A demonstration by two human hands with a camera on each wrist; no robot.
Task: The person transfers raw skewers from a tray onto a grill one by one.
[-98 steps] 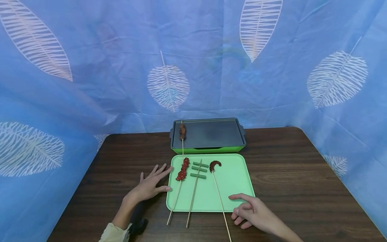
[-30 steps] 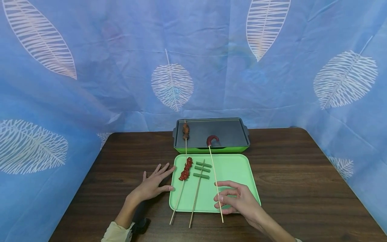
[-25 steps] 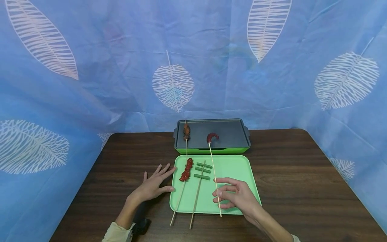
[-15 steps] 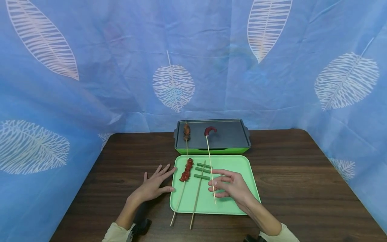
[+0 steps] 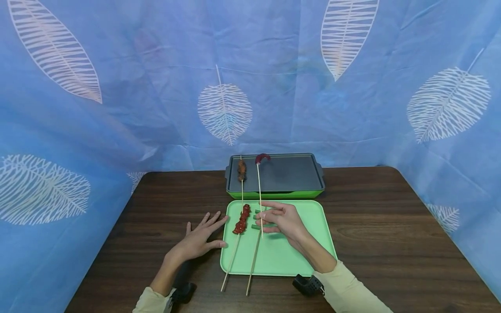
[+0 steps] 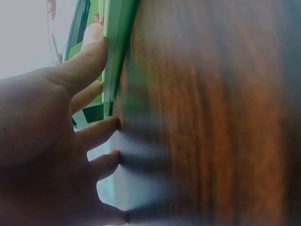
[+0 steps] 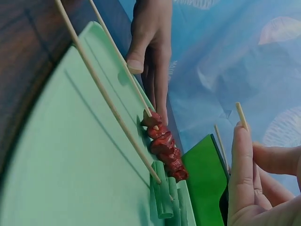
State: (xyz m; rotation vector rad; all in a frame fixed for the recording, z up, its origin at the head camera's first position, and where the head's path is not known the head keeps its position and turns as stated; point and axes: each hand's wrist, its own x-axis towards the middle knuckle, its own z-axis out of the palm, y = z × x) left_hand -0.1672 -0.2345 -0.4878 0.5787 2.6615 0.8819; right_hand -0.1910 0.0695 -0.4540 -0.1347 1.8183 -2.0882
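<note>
In the head view my right hand (image 5: 283, 221) pinches the thin stick of a skewer with a curled dark-red tentacle-like piece (image 5: 261, 158) at its tip. That piece overlaps the far part of the dark griddle (image 5: 293, 174). The stick's end pokes out past the fingers in the right wrist view. My left hand (image 5: 195, 241) lies with spread fingers at the left rim of the light-green tray (image 5: 297, 256), thumb and index finger at the rim. On the tray are a red meat skewer (image 5: 241, 221) and a skewer of green stalks (image 5: 256, 227), partly hidden behind my right hand.
A brown meat skewer (image 5: 242, 171) lies on the griddle's left side, its stick reaching over the tray. The griddle's green base (image 5: 301, 194) stands just behind the tray. The wooden table (image 5: 372, 226) extends to both sides; a blue leaf-patterned cloth (image 5: 274, 108) hangs behind.
My right hand has picked the curled skewer off the tray and carried it forward and left, over the griddle, closer to the brown skewer. The left hand stays at the tray's rim.
</note>
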